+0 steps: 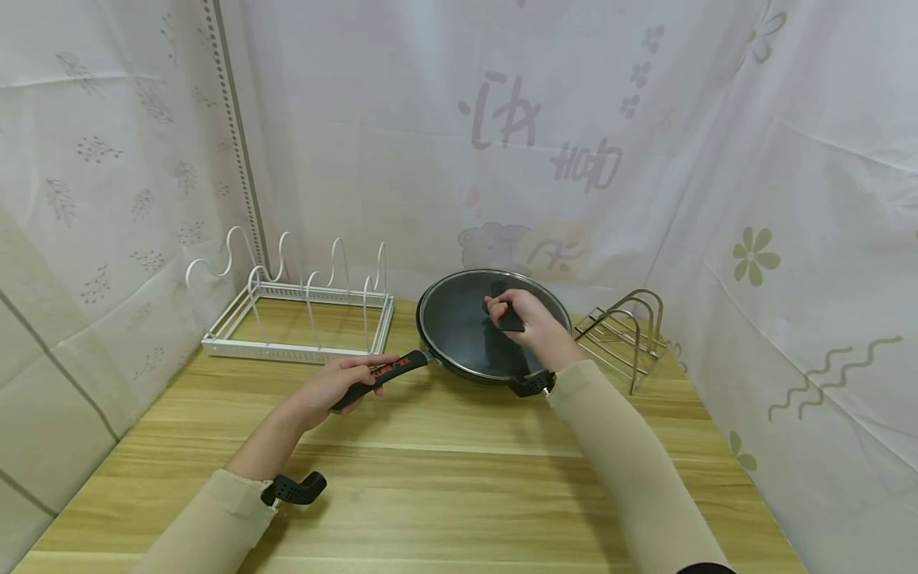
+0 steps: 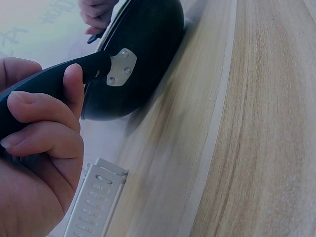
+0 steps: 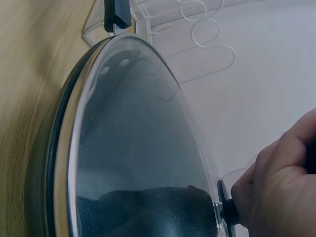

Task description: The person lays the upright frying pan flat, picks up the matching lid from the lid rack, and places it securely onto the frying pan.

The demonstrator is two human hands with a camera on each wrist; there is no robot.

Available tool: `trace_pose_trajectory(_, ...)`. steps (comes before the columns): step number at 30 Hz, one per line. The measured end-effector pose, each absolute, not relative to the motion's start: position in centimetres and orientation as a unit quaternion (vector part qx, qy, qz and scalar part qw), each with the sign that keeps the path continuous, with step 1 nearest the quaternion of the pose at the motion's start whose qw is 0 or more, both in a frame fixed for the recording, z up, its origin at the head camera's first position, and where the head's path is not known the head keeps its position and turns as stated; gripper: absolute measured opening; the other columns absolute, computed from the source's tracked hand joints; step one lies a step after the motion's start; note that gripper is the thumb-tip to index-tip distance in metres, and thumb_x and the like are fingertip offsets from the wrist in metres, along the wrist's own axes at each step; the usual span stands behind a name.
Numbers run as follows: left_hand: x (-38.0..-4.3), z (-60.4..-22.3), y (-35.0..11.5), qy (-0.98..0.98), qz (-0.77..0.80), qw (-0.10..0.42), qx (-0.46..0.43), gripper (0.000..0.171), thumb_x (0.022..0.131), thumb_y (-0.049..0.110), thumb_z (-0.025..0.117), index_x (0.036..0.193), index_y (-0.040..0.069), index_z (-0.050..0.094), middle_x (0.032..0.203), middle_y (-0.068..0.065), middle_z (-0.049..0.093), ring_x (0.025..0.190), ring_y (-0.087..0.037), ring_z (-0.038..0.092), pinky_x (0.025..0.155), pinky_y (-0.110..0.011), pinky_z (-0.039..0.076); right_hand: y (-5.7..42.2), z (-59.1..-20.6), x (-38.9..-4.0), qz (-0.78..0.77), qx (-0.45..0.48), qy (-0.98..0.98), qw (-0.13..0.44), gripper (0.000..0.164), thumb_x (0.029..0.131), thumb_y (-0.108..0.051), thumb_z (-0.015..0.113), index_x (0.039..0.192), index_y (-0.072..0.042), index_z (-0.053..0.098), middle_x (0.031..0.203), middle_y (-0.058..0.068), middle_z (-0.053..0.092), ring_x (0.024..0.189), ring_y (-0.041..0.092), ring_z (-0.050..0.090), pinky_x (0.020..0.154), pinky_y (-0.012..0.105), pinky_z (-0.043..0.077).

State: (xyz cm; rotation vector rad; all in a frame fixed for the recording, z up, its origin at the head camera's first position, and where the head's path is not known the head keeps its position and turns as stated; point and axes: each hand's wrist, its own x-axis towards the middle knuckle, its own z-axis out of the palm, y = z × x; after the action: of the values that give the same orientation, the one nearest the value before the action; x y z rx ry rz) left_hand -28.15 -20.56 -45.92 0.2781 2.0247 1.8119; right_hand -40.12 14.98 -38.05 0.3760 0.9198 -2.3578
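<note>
A black frying pan (image 2: 153,59) with a long black handle (image 1: 410,363) is on the wooden table, covered by a glass lid (image 1: 459,319) with a metal rim. My left hand (image 1: 333,391) grips the handle, fingers curled round it in the left wrist view. At the lid's middle, my right hand (image 1: 527,315) holds the black lid knob (image 1: 511,321), partly hidden by the fingers. A pale band shows between the lid's rim and the pan in the right wrist view; whether the lid sits fully down I cannot tell.
A white rack (image 1: 301,351) with curved wire dividers stands left of the pan. To the right is a metal wire rack (image 1: 634,339) with arched bars. Patterned cloth (image 1: 402,143) hangs close behind and at both sides of the wooden table (image 1: 445,494).
</note>
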Motion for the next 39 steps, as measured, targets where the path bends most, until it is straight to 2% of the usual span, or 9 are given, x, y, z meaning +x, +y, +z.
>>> trace_pose_trajectory(7, -28.2, -45.9, -20.5, 0.726, 0.648, 0.205, 0.104, 0.058, 0.103, 0.011, 0.054, 0.162, 0.012, 0.056, 0.1, -0.009, 0.079, 0.051, -0.008, 0.04, 0.048, -0.021, 0.034, 14.8, -38.2, -40.4, -0.883, 0.14, 0.347, 0.284, 0.049, 0.113, -0.002, 0.033, 0.161, -0.004, 0.024, 0.109, 0.007, 0.043, 0.057, 0.008, 0.044, 0.046, 0.019, 0.044)
trace_pose_trajectory(15, -28.4, -45.9, -20.4, 0.723, 0.649, 0.205, 0.12, 0.059, 0.103, 0.009, 0.052, 0.162, 0.009, 0.055, 0.098, -0.007, 0.078, 0.052, -0.007, 0.04, 0.047, -0.02, 0.033, 14.8, -38.2, -40.4, -0.887, 0.143, 0.342, 0.274, 0.049, 0.112, -0.002, 0.034, 0.161, -0.002, 0.027, 0.127, 0.01, 0.044, 0.056, 0.01, 0.042, 0.048, 0.019, 0.043)
trace_pose_trajectory(20, -28.4, -45.8, -20.3, 0.722, 0.649, 0.208, 0.118, 0.059, 0.103, 0.009, 0.052, 0.162, 0.009, 0.055, 0.099, -0.009, 0.078, 0.051, -0.007, 0.04, 0.047, -0.02, 0.033, 14.7, -38.4, -40.4, -0.891, 0.141, 0.336, 0.272, 0.054, 0.113, -0.003, 0.033, 0.166, -0.003, 0.023, 0.117, 0.009, 0.045, 0.058, 0.009, 0.044, 0.048, 0.018, 0.044)
trace_pose_trajectory(33, -28.1, -45.5, -20.6, 0.732, 0.64, 0.205, 0.114, 0.058, 0.104, 0.011, 0.052, 0.162, 0.012, 0.056, 0.102, -0.01, 0.078, 0.053, -0.007, 0.039, 0.049, -0.021, 0.033, 14.1, -39.2, -40.5, -0.895, 0.133, 0.34, 0.258, 0.042, 0.114, -0.005, 0.034, 0.155, 0.003, 0.034, 0.094, 0.008, 0.048, 0.058, 0.009, 0.045, 0.046, 0.019, 0.045)
trace_pose_trajectory(36, -28.1, -45.6, -20.6, 0.734, 0.637, 0.207, 0.112, 0.058, 0.104, 0.011, 0.053, 0.162, 0.013, 0.056, 0.102, -0.01, 0.078, 0.053, -0.008, 0.039, 0.049, -0.021, 0.033, 14.0, -39.3, -40.5, -0.894, 0.139, 0.343, 0.253, 0.038, 0.114, -0.005, 0.035, 0.151, 0.004, 0.037, 0.093, 0.008, 0.048, 0.057, 0.009, 0.044, 0.045, 0.019, 0.044)
trace_pose_trajectory(39, -28.1, -45.7, -20.6, 0.733, 0.638, 0.207, 0.11, 0.059, 0.104, 0.011, 0.053, 0.162, 0.012, 0.056, 0.102, -0.01, 0.078, 0.053, -0.007, 0.039, 0.049, -0.021, 0.033, 13.9, -39.3, -40.4, -0.896, 0.148, 0.339, 0.246, 0.035, 0.113, -0.005, 0.036, 0.147, 0.004, 0.041, 0.101, 0.01, 0.051, 0.056, 0.01, 0.044, 0.045, 0.02, 0.044)
